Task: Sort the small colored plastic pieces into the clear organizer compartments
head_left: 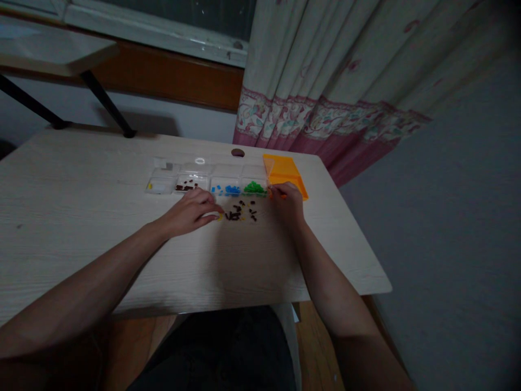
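Note:
A loose pile of small dark brown pieces point(233, 216), with a few yellow ones among them, lies on the table. At its left edge my left hand point(191, 210) has thumb and index finger closed about a small yellow piece point(220, 217). My right hand point(290, 202) is by the right end of the clear compartment boxes, its fingers bent together; what they hold, if anything, is hidden. Orange pieces point(283, 196) show beside those fingers. Green pieces point(254, 188), blue pieces point(232, 190) and brown pieces point(185, 187) sit in separate compartments.
Behind the right hand lies an orange open box point(285, 167). The leftmost clear compartment point(159, 185) holds a little yellow and white. A raised shelf point(61, 51) on black legs stands at the back left. Curtains point(293, 108) hang behind the table point(163, 271).

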The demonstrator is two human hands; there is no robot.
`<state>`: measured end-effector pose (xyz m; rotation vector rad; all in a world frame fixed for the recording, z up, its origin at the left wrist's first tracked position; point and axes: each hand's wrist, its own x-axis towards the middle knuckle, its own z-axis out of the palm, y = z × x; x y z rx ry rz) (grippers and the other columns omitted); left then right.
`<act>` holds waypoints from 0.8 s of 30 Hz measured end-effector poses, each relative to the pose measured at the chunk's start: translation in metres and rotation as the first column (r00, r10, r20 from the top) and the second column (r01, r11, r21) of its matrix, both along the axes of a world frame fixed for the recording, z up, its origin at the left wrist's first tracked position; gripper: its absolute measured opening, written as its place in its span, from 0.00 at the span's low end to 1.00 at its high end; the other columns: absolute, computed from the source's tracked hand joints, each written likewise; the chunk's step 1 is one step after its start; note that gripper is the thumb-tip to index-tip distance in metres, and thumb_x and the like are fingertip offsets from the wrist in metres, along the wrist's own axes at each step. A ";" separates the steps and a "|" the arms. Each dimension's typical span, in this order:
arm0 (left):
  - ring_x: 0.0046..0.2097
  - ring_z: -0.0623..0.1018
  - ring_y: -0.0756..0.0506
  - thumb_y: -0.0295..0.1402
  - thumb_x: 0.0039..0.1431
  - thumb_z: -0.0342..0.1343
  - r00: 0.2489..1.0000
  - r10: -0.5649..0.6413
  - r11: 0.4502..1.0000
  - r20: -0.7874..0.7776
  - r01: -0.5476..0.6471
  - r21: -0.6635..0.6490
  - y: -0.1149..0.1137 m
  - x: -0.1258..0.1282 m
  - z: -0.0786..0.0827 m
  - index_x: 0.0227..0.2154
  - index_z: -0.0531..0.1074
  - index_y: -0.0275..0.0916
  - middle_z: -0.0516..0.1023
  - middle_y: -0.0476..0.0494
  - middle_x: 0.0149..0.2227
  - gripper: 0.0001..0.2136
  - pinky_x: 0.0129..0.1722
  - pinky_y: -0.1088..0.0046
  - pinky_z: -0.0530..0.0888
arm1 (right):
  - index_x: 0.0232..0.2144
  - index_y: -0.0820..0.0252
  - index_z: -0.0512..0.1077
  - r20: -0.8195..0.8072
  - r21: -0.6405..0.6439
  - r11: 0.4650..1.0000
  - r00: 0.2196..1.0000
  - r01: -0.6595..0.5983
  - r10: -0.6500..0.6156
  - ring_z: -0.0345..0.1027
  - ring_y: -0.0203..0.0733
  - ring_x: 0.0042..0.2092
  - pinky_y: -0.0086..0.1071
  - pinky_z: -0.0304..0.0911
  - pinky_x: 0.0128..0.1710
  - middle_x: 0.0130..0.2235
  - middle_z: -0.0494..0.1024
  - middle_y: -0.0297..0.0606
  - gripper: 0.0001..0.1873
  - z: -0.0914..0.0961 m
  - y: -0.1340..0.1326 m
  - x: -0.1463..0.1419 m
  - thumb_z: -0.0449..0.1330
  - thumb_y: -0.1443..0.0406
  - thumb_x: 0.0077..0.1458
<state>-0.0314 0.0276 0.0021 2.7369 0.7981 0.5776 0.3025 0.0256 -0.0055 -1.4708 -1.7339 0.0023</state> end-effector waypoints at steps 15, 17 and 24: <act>0.47 0.71 0.42 0.39 0.69 0.50 1.000 -0.010 0.998 0.026 0.012 -0.058 -0.005 0.008 0.004 0.39 0.74 0.39 0.75 0.41 0.40 0.11 0.50 0.63 0.67 | 0.32 0.58 0.80 0.011 -0.054 0.998 1.000 0.018 -0.018 0.68 0.44 0.35 0.38 0.63 0.38 0.31 0.77 0.40 0.14 0.000 0.000 0.000 0.56 0.59 0.61; 0.46 0.71 0.42 0.38 0.69 0.50 1.000 -0.003 0.999 0.025 0.004 -0.049 -0.005 0.008 0.003 0.39 0.74 0.38 0.75 0.41 0.40 0.11 0.50 0.63 0.67 | 0.32 0.58 0.80 0.014 -0.055 0.998 1.000 0.025 -0.024 0.68 0.44 0.35 0.37 0.62 0.38 0.30 0.77 0.40 0.15 0.001 0.000 0.001 0.56 0.59 0.61; 0.46 0.71 0.41 0.38 0.69 0.48 0.999 0.026 0.999 0.041 -0.025 -0.043 -0.005 0.008 0.003 0.38 0.73 0.37 0.74 0.40 0.40 0.12 0.49 0.62 0.67 | 0.31 0.59 0.80 0.010 -0.052 0.998 1.000 0.020 -0.020 0.68 0.44 0.35 0.37 0.62 0.38 0.30 0.77 0.40 0.15 0.002 0.000 0.001 0.57 0.59 0.61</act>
